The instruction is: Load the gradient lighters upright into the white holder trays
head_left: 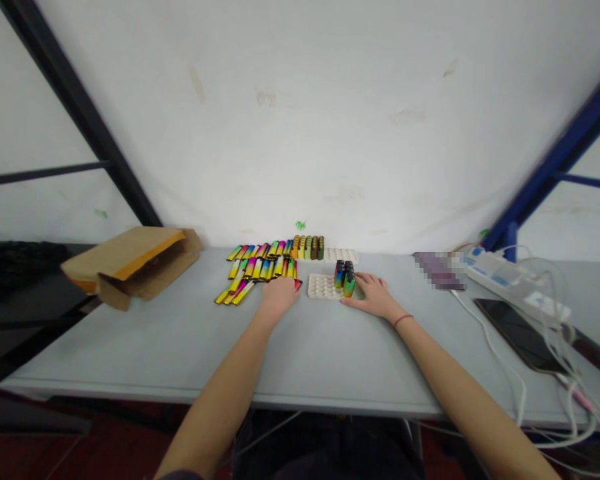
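Observation:
A pile of rainbow-coloured lighters (257,270) lies flat on the grey table (180,340). My left hand (280,297) rests at the pile's right edge, its fingers curled over a lighter there. A white pegged tray (323,287) sits just right of it, with a small cluster of lighters (345,277) standing upright in its right end. My right hand (373,293) lies against that end of the tray, fingers spread beside the upright lighters. Behind, a second tray (343,255) holds a row of upright lighters (309,247).
An open cardboard box (130,267) lies on its side at the left. A power strip (510,280) with white cables and a dark phone (517,333) lie at the right. A white wall stands close behind, with dark and blue frame bars at the sides.

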Motion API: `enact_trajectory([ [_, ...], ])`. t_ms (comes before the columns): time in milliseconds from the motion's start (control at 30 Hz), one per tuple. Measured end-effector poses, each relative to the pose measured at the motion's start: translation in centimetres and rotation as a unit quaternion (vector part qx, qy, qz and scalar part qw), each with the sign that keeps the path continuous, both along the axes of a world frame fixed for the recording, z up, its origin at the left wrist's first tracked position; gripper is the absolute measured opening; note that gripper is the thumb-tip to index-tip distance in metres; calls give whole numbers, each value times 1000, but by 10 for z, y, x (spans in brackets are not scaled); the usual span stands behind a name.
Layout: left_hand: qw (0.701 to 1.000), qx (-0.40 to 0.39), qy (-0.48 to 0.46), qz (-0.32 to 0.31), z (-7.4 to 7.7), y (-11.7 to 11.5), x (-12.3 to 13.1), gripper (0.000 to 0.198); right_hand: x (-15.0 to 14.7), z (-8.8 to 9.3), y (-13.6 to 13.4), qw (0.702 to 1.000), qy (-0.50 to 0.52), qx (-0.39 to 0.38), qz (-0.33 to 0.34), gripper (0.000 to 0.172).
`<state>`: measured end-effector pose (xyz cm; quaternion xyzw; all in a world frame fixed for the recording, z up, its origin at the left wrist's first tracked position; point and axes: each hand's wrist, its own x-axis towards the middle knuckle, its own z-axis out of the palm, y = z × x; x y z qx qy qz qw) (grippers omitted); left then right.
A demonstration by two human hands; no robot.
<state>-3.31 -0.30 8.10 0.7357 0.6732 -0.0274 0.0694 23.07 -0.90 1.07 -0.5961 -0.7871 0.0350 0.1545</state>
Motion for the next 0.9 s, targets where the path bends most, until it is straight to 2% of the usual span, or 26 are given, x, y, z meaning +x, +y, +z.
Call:
enact_trajectory([
  [133, 996, 30, -81, 17, -2, 7, -3, 34, 0, 0, 0, 1000, 1, -2, 1, 76],
  [200, 981, 72, -179, 26, -4, 12, -5, 37, 0, 0, 0, 1000, -1, -1, 1, 76],
  [233, 964, 92, -247, 30, -5, 15, -5, 37, 0, 0, 0, 1000, -2, -1, 0, 76],
  [300, 901, 104, -418, 44, -8, 21, -2, 36, 0, -1, 0, 1000, -4, 0, 0, 76],
  [400, 753, 49, -653, 68, -13, 24, 7, 33, 1, -2, 0, 1000, -7, 2, 0, 76],
  [433, 708, 27, -702, 71, -14, 23, 10, 32, 1, -2, 1, 1000, -8, 2, 0, 76],
  [500, 641, -10, -765, 67, -15, 21, 16, 32, 1, -2, 1, 1000, -9, 3, 0, 76],
  [600, 573, -64, -814, 64, -15, 19, 21, 33, 1, -3, 2, 1000, -9, 4, 0, 76],
  [700, 543, -108, -828, 90, -16, 18, 26, 38, 1, -4, 2, 1000, -7, 6, 0, 76],
  [800, 544, -94, -828, 100, -18, 14, 32, 47, 2, -5, 2, 1000, -6, 6, 0, 75],
  [900, 548, -68, -827, 102, -19, 8, 38, 45, 2, -5, 3, 1000, -5, 6, 2, 75],
])
